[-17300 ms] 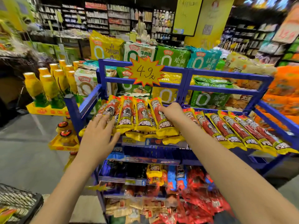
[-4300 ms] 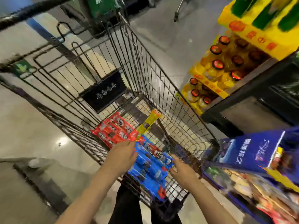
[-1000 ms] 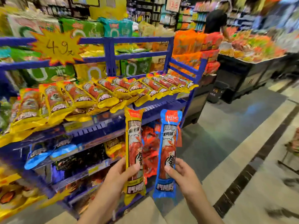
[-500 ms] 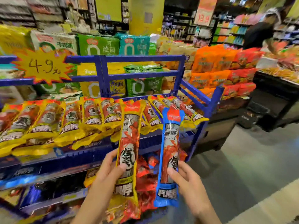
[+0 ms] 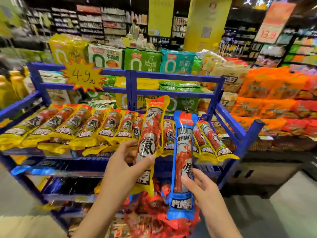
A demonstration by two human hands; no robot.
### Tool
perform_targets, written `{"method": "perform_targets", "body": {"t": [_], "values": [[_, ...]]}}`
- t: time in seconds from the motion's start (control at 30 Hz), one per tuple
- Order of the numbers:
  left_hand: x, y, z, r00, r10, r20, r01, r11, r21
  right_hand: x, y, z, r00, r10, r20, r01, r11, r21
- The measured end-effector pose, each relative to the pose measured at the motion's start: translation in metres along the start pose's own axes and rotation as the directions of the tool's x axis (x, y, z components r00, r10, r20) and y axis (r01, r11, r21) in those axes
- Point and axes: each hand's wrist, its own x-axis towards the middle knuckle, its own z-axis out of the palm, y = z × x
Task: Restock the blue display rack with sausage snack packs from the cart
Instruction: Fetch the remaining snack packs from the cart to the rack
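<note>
My left hand (image 5: 122, 166) grips a long yellow sausage pack (image 5: 151, 134) upright in front of the blue display rack (image 5: 173, 77). Beside it, my right hand (image 5: 199, 187) holds a blue sausage pack (image 5: 182, 160), also upright. Both packs hang just in front of the rack's top shelf, where a row of yellow sausage packs (image 5: 85, 124) lies side by side. The lower shelves hold blue and red packs (image 5: 154, 219), partly hidden by my arms. The cart is out of view.
A yellow starburst price tag (image 5: 82, 76) hangs on the rack's top rail. Noodle bags (image 5: 142, 60) are stacked behind the rack, and orange and red bags (image 5: 274, 98) fill a stand to the right. Bare floor (image 5: 283, 203) lies at lower right.
Since I took packs from the cart, I have turned to the rack. Over the last second both packs rose and came closer to the top shelf, and the rack moved to the middle of view.
</note>
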Motion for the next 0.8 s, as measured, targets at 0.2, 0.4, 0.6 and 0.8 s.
{"method": "perform_targets", "body": {"t": [0.2, 0.4, 0.6, 0.8], "values": [[0.023, 0.036, -0.009, 0.983, 0.111, -0.144, -0.082, 0.978, 0.192, 0.003, -0.009, 0.005, 0.999, 0.016, 0.036, -0.016, 1.000, -0.005], [0.068, 0.050, 0.012, 0.921, 0.327, -0.210, -0.155, 0.804, 0.574, 0.002, -0.005, 0.000, 1.000, 0.026, 0.012, -0.026, 1.000, 0.012], [0.097, 0.030, 0.033, 0.919, 0.314, -0.237, -0.026, 0.649, 0.760, 0.006, -0.007, -0.003, 0.998, 0.066, 0.026, -0.066, 0.998, 0.018], [0.100, 0.026, 0.042, 0.940, 0.244, -0.240, 0.098, 0.481, 0.871, 0.009, -0.012, -0.002, 0.999, 0.038, 0.024, -0.038, 0.999, -0.015]]}}
